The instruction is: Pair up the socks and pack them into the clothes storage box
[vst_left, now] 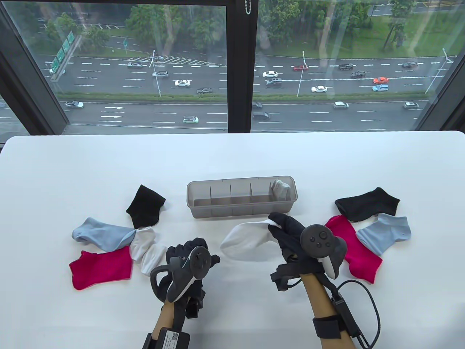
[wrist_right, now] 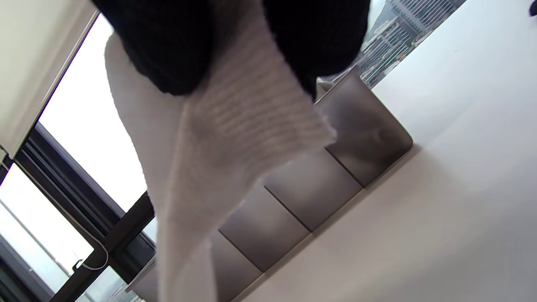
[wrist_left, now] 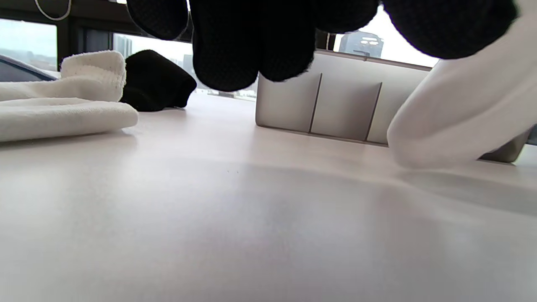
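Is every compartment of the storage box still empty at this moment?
No: in the table view the storage box already has a grey sock bundle sitting in its rightmost compartment, while the others look empty.

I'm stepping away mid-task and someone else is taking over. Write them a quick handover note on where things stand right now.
Right hand pinches the cuff of a white sock, partly lifted in front of the storage box. Left hand holds nothing, beside the other white sock.
Left pile: black sock, blue sock, pink sock.
Right pile: black sock, blue sock, pink sock.
Done: one grey bundle in the box's rightmost compartment.
Left: pair white, black, blue, pink; pack each.
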Motion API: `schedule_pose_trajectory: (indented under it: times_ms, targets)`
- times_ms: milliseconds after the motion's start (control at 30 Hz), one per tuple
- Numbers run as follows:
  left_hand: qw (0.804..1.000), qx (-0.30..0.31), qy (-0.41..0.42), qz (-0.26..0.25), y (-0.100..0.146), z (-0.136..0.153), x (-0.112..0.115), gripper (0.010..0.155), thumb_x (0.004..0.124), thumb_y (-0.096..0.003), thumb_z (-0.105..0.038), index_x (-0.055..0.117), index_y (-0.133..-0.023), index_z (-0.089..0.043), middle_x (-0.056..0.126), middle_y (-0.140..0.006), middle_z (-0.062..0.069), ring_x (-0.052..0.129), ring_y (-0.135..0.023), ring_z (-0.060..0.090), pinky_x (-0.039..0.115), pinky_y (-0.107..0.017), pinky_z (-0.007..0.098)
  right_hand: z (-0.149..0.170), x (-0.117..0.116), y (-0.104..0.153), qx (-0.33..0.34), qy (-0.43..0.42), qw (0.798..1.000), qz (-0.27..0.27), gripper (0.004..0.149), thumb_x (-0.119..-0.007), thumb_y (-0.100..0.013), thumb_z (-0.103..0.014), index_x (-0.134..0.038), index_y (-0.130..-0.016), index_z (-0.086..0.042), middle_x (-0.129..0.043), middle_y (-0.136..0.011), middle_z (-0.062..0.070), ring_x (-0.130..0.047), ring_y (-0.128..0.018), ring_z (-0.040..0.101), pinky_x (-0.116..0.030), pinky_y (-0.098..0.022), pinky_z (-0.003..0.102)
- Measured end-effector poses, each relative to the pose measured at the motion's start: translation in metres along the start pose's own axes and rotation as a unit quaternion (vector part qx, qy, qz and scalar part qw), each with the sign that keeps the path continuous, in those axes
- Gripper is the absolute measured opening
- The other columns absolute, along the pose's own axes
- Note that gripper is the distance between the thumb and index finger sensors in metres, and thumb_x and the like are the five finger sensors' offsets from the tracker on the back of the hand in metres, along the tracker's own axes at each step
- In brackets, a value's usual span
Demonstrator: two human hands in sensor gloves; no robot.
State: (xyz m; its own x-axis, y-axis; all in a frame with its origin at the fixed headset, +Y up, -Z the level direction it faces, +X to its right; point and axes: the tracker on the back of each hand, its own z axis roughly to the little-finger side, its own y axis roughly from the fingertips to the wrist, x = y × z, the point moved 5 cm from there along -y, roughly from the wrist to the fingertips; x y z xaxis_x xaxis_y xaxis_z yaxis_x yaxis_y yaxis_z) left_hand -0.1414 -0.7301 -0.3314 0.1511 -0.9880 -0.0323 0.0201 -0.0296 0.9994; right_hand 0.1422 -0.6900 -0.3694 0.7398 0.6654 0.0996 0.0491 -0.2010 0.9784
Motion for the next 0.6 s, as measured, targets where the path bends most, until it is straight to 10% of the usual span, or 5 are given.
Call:
schedule_pose_trajectory:
  times_ms: [167, 267, 333, 467, 600]
  targets:
    - [0.983, 0.149, 0.110, 0.012, 0.008, -0.037, -0.005, 0.095, 0.075, -0.0434, -0.059, 0.014, -0.113, -0.034, 0.024, -0.126, 0.004, 0.034, -0.119, 0.034, 0.035, -0.086, 0.060, -0.030, -0.035, 0.008, 0.075, 0.023, 0.985, -0.157, 0.044, -0.084, -0.054, -0.022, -0.072, -0.096, -0.027, -0.085, -0.091, 0.008, -0.088, -0.073, 0.024, -0.076, -0.060, 0.038]
    - [0.978, 0.169, 0.111, -0.044, 0.016, -0.052, -0.022, 0.080, 0.076, -0.0470, -0.051, 0.034, -0.113, -0.035, 0.055, -0.121, -0.002, 0.056, -0.117, 0.026, 0.044, -0.086, 0.058, -0.056, -0.050, 0.018, 0.125, 0.053, 0.975, -0.174, 0.048, -0.088, -0.051, -0.025, -0.071, -0.095, -0.026, -0.091, -0.086, 0.006, -0.092, -0.071, 0.022, -0.079, -0.059, 0.037]
    - [0.979, 0.147, 0.110, -0.088, 0.018, -0.050, -0.030, 0.045, 0.073, -0.0525, -0.040, 0.075, -0.095, -0.025, 0.101, -0.079, -0.006, 0.098, -0.084, 0.019, 0.059, -0.082, 0.053, -0.061, -0.051, 0.020, 0.121, 0.068, 0.978, -0.155, 0.047, -0.088, -0.050, -0.028, -0.071, -0.094, -0.024, -0.092, -0.085, 0.005, -0.092, -0.073, 0.022, -0.078, -0.060, 0.038]
    - [0.977, 0.125, 0.148, -0.091, 0.018, -0.034, -0.035, 0.038, 0.070, -0.0536, -0.042, 0.084, -0.086, -0.027, 0.106, -0.064, -0.005, 0.105, -0.070, 0.020, 0.063, -0.079, 0.053, -0.043, -0.048, 0.015, 0.085, 0.064, 0.983, -0.149, 0.068, -0.088, -0.050, -0.036, -0.054, -0.108, -0.024, -0.081, -0.094, 0.003, -0.079, -0.089, 0.026, -0.056, -0.079, 0.056]
    - [0.971, 0.097, 0.210, -0.061, 0.013, -0.018, -0.032, 0.043, 0.061, -0.0553, -0.047, 0.087, -0.084, -0.026, 0.104, -0.075, 0.000, 0.099, -0.078, 0.028, 0.061, -0.078, 0.057, -0.014, -0.060, 0.012, 0.042, -0.043, 0.977, -0.204, 0.043, -0.083, -0.055, -0.039, -0.071, -0.096, -0.032, -0.059, -0.117, 0.013, -0.052, -0.107, 0.045, -0.045, -0.080, 0.064]
